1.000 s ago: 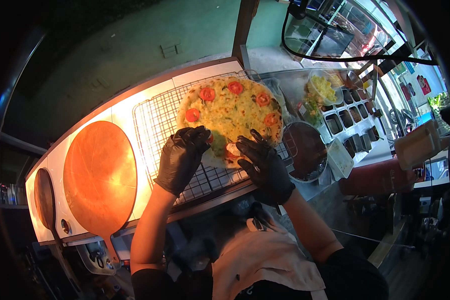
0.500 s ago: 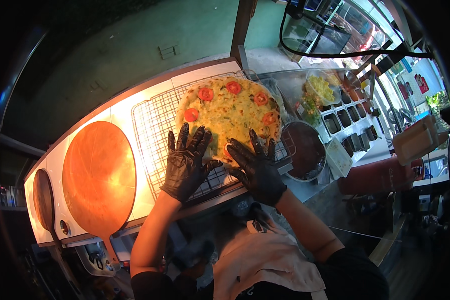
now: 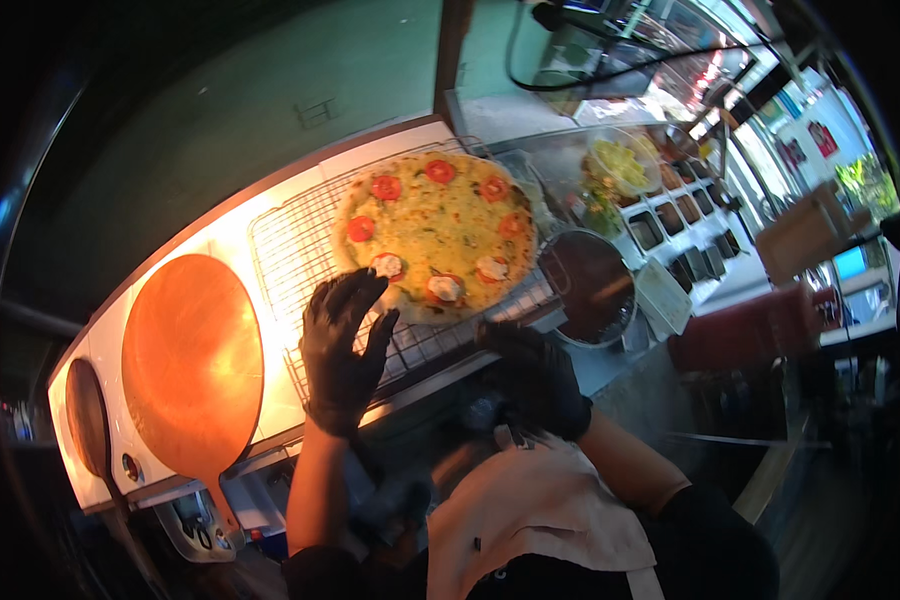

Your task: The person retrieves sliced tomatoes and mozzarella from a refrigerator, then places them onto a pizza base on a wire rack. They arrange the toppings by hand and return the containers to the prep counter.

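Eight tomato slices (image 3: pixel 440 171) ring the pizza (image 3: pixel 435 220), which lies on a wire rack (image 3: pixel 292 250) on the white tabletop (image 3: pixel 279 395); the three slices nearest the person carry white dollops (image 3: pixel 445 289), and the other five are bare. The left hand (image 3: pixel 340 345), in a black glove, is raised at the pizza's near left edge with its grip released: the fingers bend toward the crust, the thumb stands apart from them, and nothing shows between. The right hand (image 3: pixel 540 380), also black-gloved, is blurred and dim at the pizza's near right side, apart from it; whether its grip is clenched or loose, I cannot tell. Left of the pizza lies a round board (image 3: pixel 195 365), its handle toward the person, and farther left a smaller, darker board (image 3: pixel 88 415). Right of the pizza stand a round container (image 3: pixel 610 290) with a dark inside, a pale rectangular tub (image 3: pixel 662 297) and small metal bins (image 3: pixel 645 230).
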Demonstrator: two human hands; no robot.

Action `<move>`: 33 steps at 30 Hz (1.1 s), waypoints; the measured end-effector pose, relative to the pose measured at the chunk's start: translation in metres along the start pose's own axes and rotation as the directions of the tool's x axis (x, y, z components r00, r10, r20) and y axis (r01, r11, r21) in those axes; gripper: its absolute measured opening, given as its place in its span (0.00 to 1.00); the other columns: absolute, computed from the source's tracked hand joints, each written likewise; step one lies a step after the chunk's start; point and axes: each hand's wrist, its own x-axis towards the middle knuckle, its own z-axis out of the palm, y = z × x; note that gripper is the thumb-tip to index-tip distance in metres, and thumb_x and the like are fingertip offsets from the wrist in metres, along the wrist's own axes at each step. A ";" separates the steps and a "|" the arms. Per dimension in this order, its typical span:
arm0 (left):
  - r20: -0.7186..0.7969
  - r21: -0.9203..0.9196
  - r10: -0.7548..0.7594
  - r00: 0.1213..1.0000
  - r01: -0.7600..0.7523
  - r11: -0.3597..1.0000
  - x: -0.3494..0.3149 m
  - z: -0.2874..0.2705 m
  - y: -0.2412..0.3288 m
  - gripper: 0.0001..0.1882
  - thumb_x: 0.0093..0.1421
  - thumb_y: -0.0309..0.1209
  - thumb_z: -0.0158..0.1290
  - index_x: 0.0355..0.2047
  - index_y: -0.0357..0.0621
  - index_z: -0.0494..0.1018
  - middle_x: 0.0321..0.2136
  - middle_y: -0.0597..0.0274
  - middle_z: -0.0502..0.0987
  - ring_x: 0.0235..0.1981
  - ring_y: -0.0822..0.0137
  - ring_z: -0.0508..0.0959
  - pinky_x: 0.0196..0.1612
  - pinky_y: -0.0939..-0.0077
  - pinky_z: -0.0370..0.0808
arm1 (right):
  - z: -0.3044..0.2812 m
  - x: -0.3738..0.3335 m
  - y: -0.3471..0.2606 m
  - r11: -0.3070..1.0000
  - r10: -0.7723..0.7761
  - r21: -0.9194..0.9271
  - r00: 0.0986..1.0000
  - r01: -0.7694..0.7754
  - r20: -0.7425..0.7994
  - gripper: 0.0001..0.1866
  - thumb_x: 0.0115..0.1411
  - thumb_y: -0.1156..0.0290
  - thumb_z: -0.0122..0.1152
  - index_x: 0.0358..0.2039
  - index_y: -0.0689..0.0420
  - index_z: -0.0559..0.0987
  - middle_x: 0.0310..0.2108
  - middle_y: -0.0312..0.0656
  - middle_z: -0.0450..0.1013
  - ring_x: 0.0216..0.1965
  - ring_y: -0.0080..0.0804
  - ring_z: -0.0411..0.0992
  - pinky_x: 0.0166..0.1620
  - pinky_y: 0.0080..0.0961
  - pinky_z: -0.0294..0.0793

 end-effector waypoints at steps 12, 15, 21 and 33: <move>0.341 -0.859 0.527 0.778 0.029 0.511 -0.048 0.028 0.189 0.14 0.56 0.23 0.65 0.44 0.42 0.83 0.45 0.55 0.84 0.47 0.56 0.84 0.52 0.63 0.80 | -0.244 -0.217 -0.068 0.885 0.180 0.301 0.859 -0.354 0.479 0.14 0.66 0.73 0.66 0.51 0.63 0.83 0.51 0.48 0.81 0.52 0.42 0.79 0.57 0.36 0.77; 0.366 -0.914 0.698 0.615 0.096 0.395 -0.048 0.040 0.237 0.16 0.56 0.21 0.64 0.47 0.40 0.82 0.47 0.54 0.85 0.51 0.54 0.82 0.57 0.61 0.77 | -0.305 -0.259 -0.033 0.911 0.212 0.226 0.861 -0.346 0.463 0.13 0.69 0.72 0.62 0.50 0.66 0.82 0.49 0.49 0.81 0.49 0.38 0.80 0.54 0.33 0.79; 0.373 -0.928 0.784 0.496 0.203 0.313 -0.081 0.115 0.346 0.21 0.61 0.24 0.63 0.55 0.39 0.78 0.54 0.49 0.81 0.56 0.54 0.80 0.60 0.62 0.75 | -0.361 -0.299 0.184 0.832 0.487 0.283 0.873 -0.477 0.039 0.16 0.68 0.69 0.64 0.51 0.65 0.83 0.43 0.46 0.83 0.43 0.30 0.81 0.51 0.29 0.79; 0.488 -0.626 -0.185 0.853 0.490 0.607 -0.092 0.535 0.380 0.20 0.69 0.27 0.56 0.60 0.38 0.74 0.52 0.57 0.81 0.51 0.70 0.79 0.55 0.75 0.76 | -0.231 -0.271 0.573 0.672 0.693 0.221 0.496 -0.707 -0.522 0.17 0.66 0.58 0.60 0.45 0.55 0.87 0.42 0.52 0.83 0.42 0.50 0.82 0.48 0.40 0.78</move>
